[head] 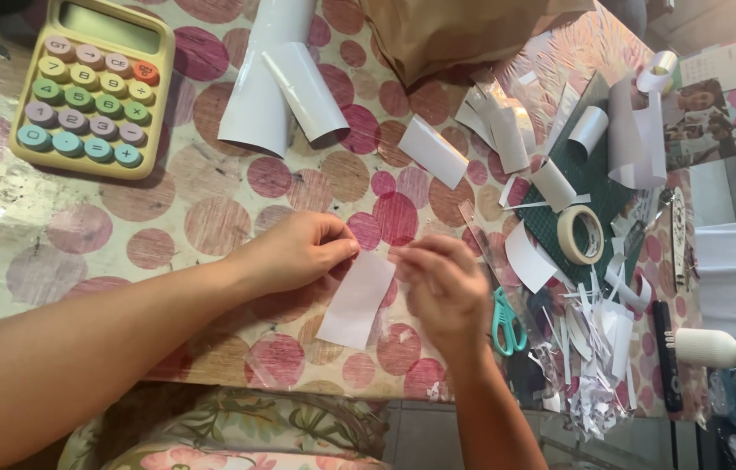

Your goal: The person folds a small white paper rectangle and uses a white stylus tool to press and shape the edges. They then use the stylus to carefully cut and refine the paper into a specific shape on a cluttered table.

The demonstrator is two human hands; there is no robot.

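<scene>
Dotted tablecloth [211, 218] under white paper strip [357, 300], pinched between both hands' fingers [346, 248].

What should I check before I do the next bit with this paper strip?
1. Left hand pinches the strip at its top corner: ok.
2. Right hand has a hold on the strip: cannot tell, its fingers hide the edge.
3. Strip lies flat, uncreased: ok.
4. Scissors within reach, beside the right hand: ok.
5. Tape roll close by on the green mat: ok.
6. Table free of scraps: not ok, a pile of paper scraps lies to the right.
</scene>
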